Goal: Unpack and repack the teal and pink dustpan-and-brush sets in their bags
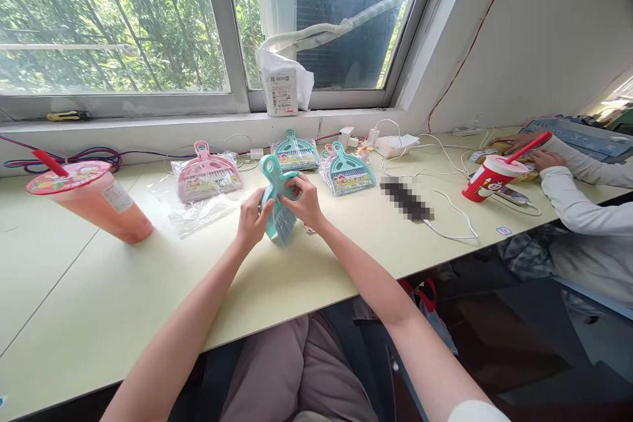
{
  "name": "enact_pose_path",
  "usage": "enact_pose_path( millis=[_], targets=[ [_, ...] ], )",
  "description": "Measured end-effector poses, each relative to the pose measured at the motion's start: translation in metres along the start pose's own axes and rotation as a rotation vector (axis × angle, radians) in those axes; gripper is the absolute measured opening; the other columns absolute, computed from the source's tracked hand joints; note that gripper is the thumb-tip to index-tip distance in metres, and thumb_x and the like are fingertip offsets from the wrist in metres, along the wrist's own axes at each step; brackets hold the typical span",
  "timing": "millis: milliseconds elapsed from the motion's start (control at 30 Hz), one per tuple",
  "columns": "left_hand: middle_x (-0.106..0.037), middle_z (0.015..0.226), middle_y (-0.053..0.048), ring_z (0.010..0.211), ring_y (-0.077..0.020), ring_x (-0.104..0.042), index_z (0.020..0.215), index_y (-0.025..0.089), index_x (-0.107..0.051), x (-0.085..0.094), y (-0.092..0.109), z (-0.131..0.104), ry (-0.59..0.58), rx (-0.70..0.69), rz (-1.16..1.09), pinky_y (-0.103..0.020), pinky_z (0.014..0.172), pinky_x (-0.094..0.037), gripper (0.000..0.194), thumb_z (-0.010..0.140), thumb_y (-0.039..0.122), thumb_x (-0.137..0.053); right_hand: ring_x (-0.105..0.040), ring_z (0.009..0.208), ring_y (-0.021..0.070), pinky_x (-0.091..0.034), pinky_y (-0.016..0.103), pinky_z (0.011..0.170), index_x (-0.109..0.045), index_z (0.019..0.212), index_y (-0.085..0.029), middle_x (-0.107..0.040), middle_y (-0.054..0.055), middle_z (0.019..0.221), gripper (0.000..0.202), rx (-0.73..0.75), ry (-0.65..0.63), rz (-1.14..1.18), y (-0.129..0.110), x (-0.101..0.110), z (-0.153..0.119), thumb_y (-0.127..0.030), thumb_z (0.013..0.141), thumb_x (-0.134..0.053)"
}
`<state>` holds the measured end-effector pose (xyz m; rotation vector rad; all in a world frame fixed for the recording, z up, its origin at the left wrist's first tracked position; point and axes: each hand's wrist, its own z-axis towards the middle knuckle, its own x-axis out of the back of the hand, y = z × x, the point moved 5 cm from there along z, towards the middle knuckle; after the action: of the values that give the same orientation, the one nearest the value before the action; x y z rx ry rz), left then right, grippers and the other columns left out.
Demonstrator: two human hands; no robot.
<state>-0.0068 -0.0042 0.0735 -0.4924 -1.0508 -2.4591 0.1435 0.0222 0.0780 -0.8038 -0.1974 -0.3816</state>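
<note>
Both my hands hold a mint-green mini dustpan and brush set upright over the table, its grey bristles pointing down. My left hand grips the dustpan's edge on the left. On the right, my right hand has its fingers closed on the brush part. Behind them lie more sets: a pink dustpan set in clear plastic at the left, a green dustpan set at the back, and another green dustpan set at the right. A small printed piece lies partly hidden below my right hand.
A large cup of orange-pink drink stands at the left, a red cup at the right. A blurred dark object with a white cable lies on the table. Another person's sleeve and hands are at the far right.
</note>
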Motion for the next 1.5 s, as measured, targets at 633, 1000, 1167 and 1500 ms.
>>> enact_pose_path(
  millis=[633,1000,1167,1500],
  targets=[
    [-0.072,0.1,-0.01,0.09,-0.027,-0.067,0.095,0.022,-0.074,0.065,-0.116,-0.001,-0.308,0.806,-0.472,-0.03,0.067,-0.055,0.046,0.062,0.054,-0.08,-0.066,0.091,0.0281,-0.045,0.034,0.076,-0.073,0.089,-0.016,-0.07,0.014,0.093,0.028,-0.425,-0.334,-0.845,0.021,0.04,0.012,-0.041,0.088,-0.059],
    [-0.072,0.081,-0.007,0.069,-0.0228,-0.063,0.081,0.019,-0.077,0.064,-0.131,-0.007,-0.344,0.783,-0.245,-0.027,0.055,-0.045,0.046,0.062,0.061,-0.077,-0.067,0.095,0.0283,-0.045,0.032,0.076,-0.077,0.089,-0.019,-0.074,0.013,0.098,0.024,-0.419,-0.627,-0.775,0.043,0.017,-0.003,-0.041,0.085,-0.068],
    [-0.069,0.071,-0.006,0.068,-0.0228,-0.06,0.074,0.018,-0.076,0.066,-0.136,-0.003,-0.24,0.696,-0.18,-0.029,0.06,-0.044,0.043,0.062,0.059,-0.073,-0.067,0.092,0.0232,-0.045,0.03,0.076,-0.077,0.096,-0.02,-0.074,0.01,0.098,0.027,-0.44,-0.455,-0.723,0.056,0.027,0.002,-0.023,0.097,-0.05],
    [-0.068,0.077,-0.009,0.083,-0.0295,-0.059,0.064,0.025,-0.068,0.049,-0.129,0.004,-0.153,0.393,0.123,-0.032,0.073,-0.045,0.024,0.056,0.046,-0.075,-0.058,0.108,0.0222,-0.047,0.032,0.086,-0.075,0.096,-0.023,-0.064,0.007,0.108,0.009,-0.302,-0.505,-0.705,0.077,0.021,-0.002,-0.023,0.086,-0.074]
  ],
)
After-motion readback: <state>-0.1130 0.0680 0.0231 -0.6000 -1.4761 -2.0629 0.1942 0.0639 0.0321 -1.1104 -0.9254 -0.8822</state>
